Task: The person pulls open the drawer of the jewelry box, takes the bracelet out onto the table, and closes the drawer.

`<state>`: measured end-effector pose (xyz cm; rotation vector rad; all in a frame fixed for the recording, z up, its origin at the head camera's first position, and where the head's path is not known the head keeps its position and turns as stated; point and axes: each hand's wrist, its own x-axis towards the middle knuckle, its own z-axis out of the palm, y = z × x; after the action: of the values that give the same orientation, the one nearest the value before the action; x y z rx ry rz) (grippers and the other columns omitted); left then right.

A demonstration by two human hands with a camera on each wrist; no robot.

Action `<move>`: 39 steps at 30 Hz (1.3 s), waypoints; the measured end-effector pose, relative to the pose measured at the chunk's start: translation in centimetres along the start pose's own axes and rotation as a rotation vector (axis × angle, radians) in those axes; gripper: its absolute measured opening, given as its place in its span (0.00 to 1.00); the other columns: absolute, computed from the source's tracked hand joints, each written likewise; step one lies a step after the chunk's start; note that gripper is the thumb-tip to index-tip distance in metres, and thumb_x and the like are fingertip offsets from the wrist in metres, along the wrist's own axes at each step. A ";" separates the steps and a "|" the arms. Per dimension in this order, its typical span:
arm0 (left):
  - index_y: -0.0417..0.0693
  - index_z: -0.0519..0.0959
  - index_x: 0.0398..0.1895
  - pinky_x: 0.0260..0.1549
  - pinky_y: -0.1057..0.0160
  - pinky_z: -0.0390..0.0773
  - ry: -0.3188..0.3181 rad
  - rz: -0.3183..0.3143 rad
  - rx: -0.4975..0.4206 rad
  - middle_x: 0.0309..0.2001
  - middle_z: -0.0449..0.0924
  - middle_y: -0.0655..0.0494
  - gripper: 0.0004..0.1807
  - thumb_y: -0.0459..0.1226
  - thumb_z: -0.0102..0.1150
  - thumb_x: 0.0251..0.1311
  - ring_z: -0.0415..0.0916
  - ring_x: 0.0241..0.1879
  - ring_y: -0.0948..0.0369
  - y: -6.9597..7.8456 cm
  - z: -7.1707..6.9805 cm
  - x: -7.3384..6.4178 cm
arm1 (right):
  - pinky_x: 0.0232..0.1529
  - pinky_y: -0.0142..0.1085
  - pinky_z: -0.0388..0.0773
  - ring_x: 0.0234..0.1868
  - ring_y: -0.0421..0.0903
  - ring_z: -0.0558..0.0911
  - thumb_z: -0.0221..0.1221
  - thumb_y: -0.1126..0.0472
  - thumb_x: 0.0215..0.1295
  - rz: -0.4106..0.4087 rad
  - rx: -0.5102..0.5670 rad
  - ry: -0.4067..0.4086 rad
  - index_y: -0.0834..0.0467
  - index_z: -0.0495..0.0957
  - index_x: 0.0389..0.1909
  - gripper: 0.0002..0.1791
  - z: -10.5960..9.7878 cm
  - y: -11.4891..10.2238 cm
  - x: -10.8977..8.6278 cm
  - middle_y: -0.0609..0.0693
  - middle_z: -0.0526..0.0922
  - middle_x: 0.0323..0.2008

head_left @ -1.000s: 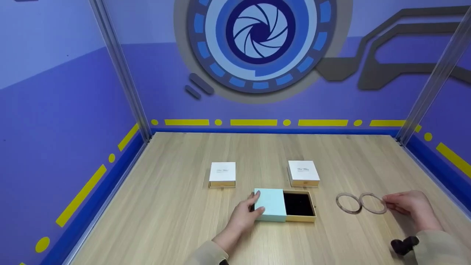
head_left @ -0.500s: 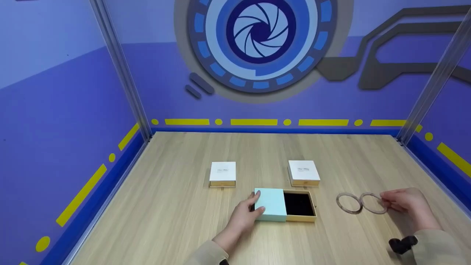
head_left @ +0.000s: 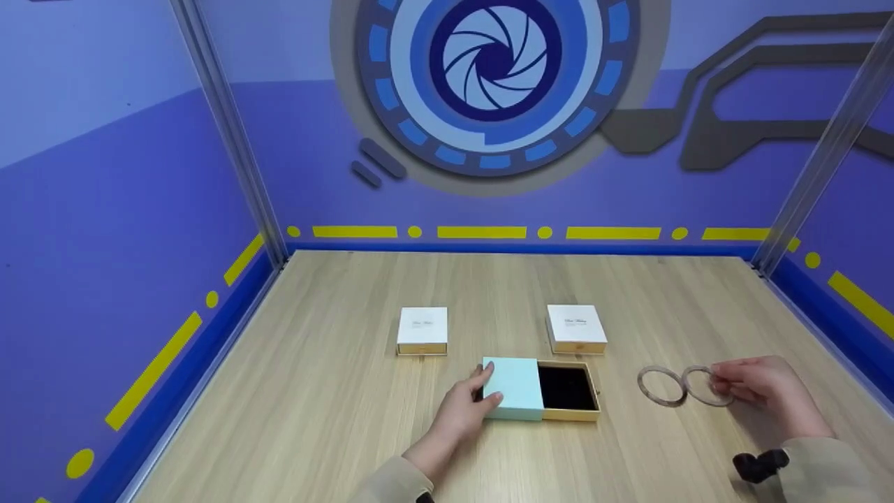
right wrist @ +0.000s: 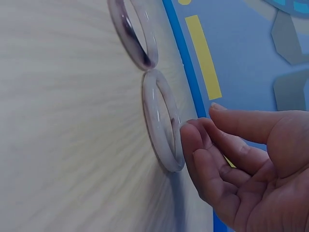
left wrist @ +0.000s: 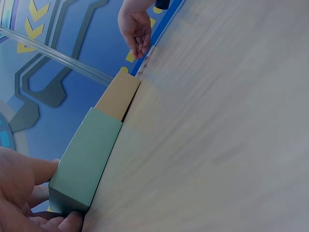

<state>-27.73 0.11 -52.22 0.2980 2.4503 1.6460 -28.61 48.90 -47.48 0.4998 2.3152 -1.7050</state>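
A light blue sliding gift box (head_left: 513,384) lies on the table, its tan drawer (head_left: 569,391) pulled out to the right and showing a black lining. My left hand (head_left: 457,412) grips the sleeve's left end; in the left wrist view its fingers (left wrist: 38,169) curl round that end. Two pale marbled bangles lie flat to the right, edge to edge: the left bangle (head_left: 644,395) has dark patches, and the right bangle (right wrist: 154,118) is paler. Over the right bangle's outer edge hovers my right hand (head_left: 761,384), fingers loosely bent, thumb apart from them, nothing between them.
Two small white boxes with gold bases stand behind: one white box (head_left: 423,324) at left, another white box (head_left: 576,325) at right. Printed blue-purple panels (head_left: 489,202) wall in the wooden table (head_left: 335,293) at the back and sides.
My right hand has shifted a little left, from beside the right bangle to over its edge. The left hand, the box and the bangles have stayed in place.
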 end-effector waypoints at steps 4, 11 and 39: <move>0.49 0.66 0.77 0.79 0.41 0.54 -0.003 0.000 0.009 0.80 0.57 0.39 0.32 0.41 0.61 0.72 0.53 0.81 0.43 0.0 -0.1 0.0 | 0.34 0.29 0.86 0.30 0.36 0.88 0.61 0.62 0.73 0.012 0.006 -0.007 0.60 0.90 0.35 0.11 0.4 -0.3 0.0 0.44 0.90 0.26; 0.49 0.67 0.77 0.78 0.41 0.54 -0.004 -0.001 0.007 0.80 0.57 0.39 0.32 0.41 0.62 0.71 0.53 0.80 0.43 0.0 -0.1 0.0 | 0.32 0.26 0.84 0.29 0.34 0.88 0.62 0.62 0.72 -0.045 -0.008 -0.032 0.56 0.90 0.35 0.09 1.7 -0.5 -0.2 0.42 0.90 0.26; 0.52 0.66 0.77 0.79 0.41 0.52 0.003 -0.034 -0.013 0.81 0.56 0.43 0.32 0.41 0.61 0.72 0.50 0.81 0.45 -0.1 0.1 0.0 | 0.39 0.26 0.86 0.35 0.33 0.88 0.57 0.65 0.75 -0.190 -0.021 -0.209 0.71 0.84 0.51 0.14 6.3 -2.0 -0.1 0.40 0.91 0.33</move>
<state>-27.68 0.22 -52.33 0.2505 2.4313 1.6493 -29.44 42.29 -47.56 0.0936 2.2861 -1.7198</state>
